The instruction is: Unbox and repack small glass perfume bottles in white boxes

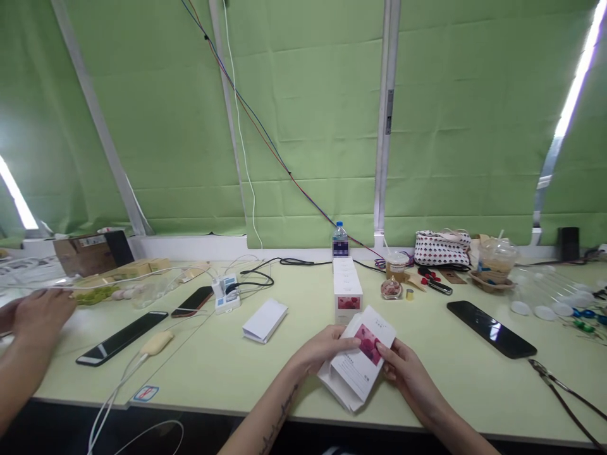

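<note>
Both my hands hold a flat white carton [356, 370] with a pink-red picture on its face, tilted just above the near edge of the pale green table [227, 366]. My left hand [321, 349] grips its upper left side with fingers curled. My right hand [408, 371] pinches its right edge. Straight behind it stands a row of like white boxes [346, 289] running back to a water bottle [339, 240]. A folded white carton [264, 320] lies to the left.
Another person's hand [38, 314] rests at the far left. Dark phones lie at the left [121, 337], left centre [192, 301] and right [490, 328]. A power strip [226, 294] with cables, a patterned pouch [442, 248], cups and pliers [564, 388] sit around.
</note>
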The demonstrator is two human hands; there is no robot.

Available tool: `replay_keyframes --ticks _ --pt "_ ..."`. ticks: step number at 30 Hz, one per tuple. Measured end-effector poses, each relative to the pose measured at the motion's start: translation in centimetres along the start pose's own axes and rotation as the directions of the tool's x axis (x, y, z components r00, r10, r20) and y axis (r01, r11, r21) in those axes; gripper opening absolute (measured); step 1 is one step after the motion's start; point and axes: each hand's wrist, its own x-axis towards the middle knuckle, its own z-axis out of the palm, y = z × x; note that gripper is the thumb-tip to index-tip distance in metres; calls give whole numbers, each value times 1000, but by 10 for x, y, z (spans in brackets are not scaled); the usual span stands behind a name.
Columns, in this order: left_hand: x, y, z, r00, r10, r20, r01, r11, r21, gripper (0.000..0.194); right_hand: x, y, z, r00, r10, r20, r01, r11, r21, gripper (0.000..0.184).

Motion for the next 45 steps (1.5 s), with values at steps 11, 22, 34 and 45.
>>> replay_keyframes --ticks 11,22,34,45 --pt "3 -8 -7 977 177 -119 -143 957 252 44 6 10 -9 995 16 101 -20 999 36 35" --pt "-6 9 13 845 432 -314 -58 659 750 40 3 6 -7 999 9 45 -10 999 31 39" --pt "-21 32 3 939 242 -245 106 475 874 36 -1 5 -7 996 58 66 -64 995 79 40" --pt "-39 47 -48 806 383 -451 355 297 886 33 0 11 -7 992 73 101 -50 977 -207 48"
